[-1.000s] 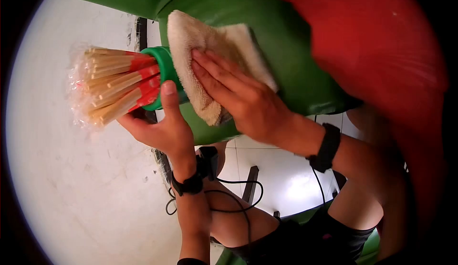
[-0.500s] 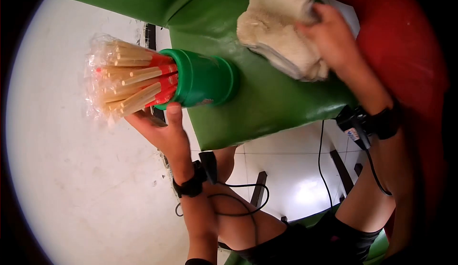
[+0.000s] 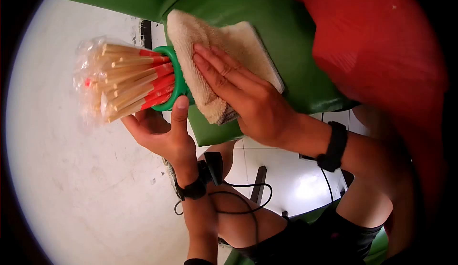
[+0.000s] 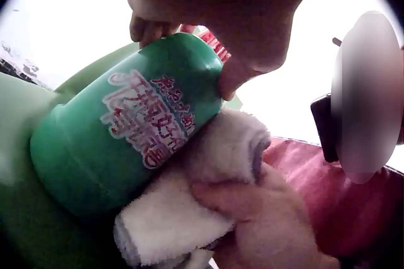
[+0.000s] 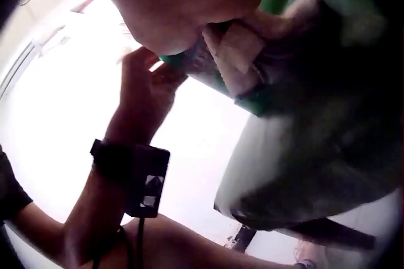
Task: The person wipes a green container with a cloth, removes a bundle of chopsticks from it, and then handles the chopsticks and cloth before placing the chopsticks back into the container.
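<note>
1. Green container [image 4: 76, 149], with pink-and-white lettering [image 4: 151, 117] on the side. Located between both hands, mouth end toward the left of the head view, beside the green seat [image 3: 296, 60]; contact with the seat not clear.
2. Wooden sticks [image 3: 138, 76], bundled, red bands near the green rim, projecting from the mouth; clear plastic wrap [image 3: 88, 81] around the outer ends.
3. Left hand [image 3: 164, 134]: clasping the container near the mouth, thumb on one side, fingers on the other.
4. Beige cloth [image 3: 241, 45], folded, laid against the container wall and covering much of it in the head view.
5. Right hand [image 3: 257, 107]: grasping the cloth against the container, fingers extended over one face, thumb on another.
6. Black wrist straps [image 3: 334, 146], one per arm; black cable [image 3: 238, 212] looping near the left forearm.
7. Red fabric [image 3: 362, 36], at upper right of the head view.
8. Pale tiled floor [image 3: 305, 165], below the seat.
</note>
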Demonstrator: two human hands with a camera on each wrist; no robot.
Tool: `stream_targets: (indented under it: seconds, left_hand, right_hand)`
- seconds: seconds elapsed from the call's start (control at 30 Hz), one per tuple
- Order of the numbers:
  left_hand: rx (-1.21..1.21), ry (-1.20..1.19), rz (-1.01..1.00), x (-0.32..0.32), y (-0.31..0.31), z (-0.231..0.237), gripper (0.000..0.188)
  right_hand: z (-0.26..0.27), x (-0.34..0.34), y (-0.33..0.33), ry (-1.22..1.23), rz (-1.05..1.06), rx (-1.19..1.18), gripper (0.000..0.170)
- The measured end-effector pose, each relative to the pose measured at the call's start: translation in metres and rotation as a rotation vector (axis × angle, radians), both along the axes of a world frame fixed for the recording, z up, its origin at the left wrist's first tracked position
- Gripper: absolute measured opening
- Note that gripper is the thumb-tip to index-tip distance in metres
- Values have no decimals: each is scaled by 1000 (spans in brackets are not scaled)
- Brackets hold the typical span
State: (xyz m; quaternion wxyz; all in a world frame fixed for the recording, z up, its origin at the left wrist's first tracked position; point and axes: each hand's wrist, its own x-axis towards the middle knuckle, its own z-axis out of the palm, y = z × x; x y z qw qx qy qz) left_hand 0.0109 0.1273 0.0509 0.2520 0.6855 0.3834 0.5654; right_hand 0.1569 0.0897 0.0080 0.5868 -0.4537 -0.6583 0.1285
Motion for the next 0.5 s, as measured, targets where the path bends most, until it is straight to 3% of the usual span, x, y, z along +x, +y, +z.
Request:
stream_targets:
  seconds: [0.1, 0.2, 0.3, 0.4, 0.5]
  left_hand:
    - [-81, 14, 116, 0, -3, 2, 61]
    - [-15, 71, 187, 2, -5, 3, 60]
    - [-63, 53, 305, -1, -8, 4, 70]
    - [-96, 87, 402, 5, -9, 6, 71]
    - [-143, 94, 379, 6, -7, 8, 77]
  right_hand:
    - [-15, 12, 1, -314, -62, -8, 54]
    - [-31, 17, -1, -520, -160, -49, 52]
    - [-28, 28, 7, -634, -153, -111, 53]
    - [-5, 53, 15, -624, -161, -218, 56]
    - [43, 89, 32, -64, -112, -776, 62]
